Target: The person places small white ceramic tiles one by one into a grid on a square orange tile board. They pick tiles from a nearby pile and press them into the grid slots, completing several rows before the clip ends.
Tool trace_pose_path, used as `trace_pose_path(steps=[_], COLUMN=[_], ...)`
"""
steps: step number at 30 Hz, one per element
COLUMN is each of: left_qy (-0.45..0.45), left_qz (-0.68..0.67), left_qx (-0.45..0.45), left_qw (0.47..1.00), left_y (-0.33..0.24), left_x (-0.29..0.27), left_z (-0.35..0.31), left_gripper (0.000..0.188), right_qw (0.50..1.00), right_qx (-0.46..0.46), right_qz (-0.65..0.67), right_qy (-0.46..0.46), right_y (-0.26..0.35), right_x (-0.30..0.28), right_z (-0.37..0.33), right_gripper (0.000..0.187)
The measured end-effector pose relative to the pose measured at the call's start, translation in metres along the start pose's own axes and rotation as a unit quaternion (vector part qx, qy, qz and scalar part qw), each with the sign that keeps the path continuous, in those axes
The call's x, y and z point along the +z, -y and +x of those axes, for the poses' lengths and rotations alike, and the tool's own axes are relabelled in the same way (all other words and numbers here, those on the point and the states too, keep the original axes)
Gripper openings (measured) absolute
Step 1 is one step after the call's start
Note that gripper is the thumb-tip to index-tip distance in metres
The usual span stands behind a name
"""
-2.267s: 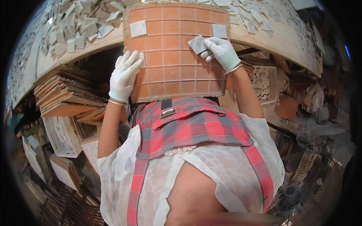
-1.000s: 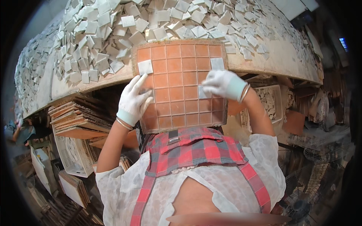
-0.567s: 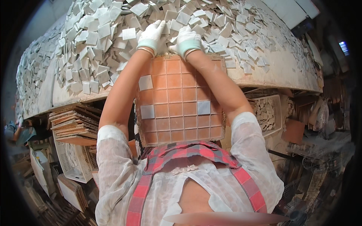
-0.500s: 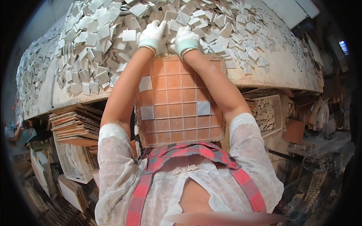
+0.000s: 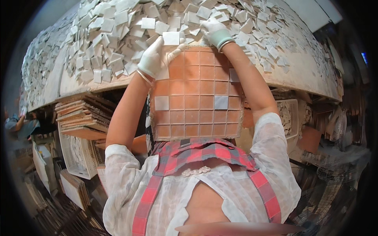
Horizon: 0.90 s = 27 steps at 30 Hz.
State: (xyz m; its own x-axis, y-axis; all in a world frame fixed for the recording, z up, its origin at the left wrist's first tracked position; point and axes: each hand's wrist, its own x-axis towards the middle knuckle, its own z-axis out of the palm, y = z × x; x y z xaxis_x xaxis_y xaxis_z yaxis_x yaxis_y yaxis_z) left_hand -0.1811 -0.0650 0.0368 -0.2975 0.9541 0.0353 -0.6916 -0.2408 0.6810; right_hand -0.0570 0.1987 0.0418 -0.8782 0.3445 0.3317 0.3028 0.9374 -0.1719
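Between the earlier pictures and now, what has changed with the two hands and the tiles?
The right hand let go of the tile it held at first; a grey-white tile now lies on the right half of the gridded board. Both hands went forward to the tile pile; then the left hand drew back toward the board, holding a white tile. The right hand stayed at the pile.

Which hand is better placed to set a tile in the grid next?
Probably the left hand: it seems to hold a white tile near the gridded board; the right hand is among loose tiles.
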Motion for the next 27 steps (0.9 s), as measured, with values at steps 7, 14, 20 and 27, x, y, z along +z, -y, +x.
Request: trace_pose_path(steps=[7,14,20,27], left_qy=[-0.092,-0.193,-0.063,-0.093], left_qz=[0.059,0.565,0.718,0.835], left_qx=[0.026,0.214,0.344,0.26], left_qw=[0.994,0.773,0.602,0.476], left_y=[0.0,-0.007,-0.002,0.018], left_x=[0.017,-0.012,-0.013,0.0], left_z=[-0.05,-0.059,-0.07,-0.102], left_gripper=[0.065,0.059,0.034,0.055], right_qw=[0.96,0.975,0.996,0.992], right_qx=[0.014,-0.008,0.06,-0.057], right_qz=[0.277,0.224,-0.046,0.115], right_qy=[-0.031,-0.01,0.043,-0.011], right_y=[0.037,0.069,0.104,0.098], right_x=[-0.029,-0.024,-0.036,-0.04], right_z=[-0.043,-0.092,-0.112,-0.099], right_gripper=[0.03,0.04,0.05,0.04])
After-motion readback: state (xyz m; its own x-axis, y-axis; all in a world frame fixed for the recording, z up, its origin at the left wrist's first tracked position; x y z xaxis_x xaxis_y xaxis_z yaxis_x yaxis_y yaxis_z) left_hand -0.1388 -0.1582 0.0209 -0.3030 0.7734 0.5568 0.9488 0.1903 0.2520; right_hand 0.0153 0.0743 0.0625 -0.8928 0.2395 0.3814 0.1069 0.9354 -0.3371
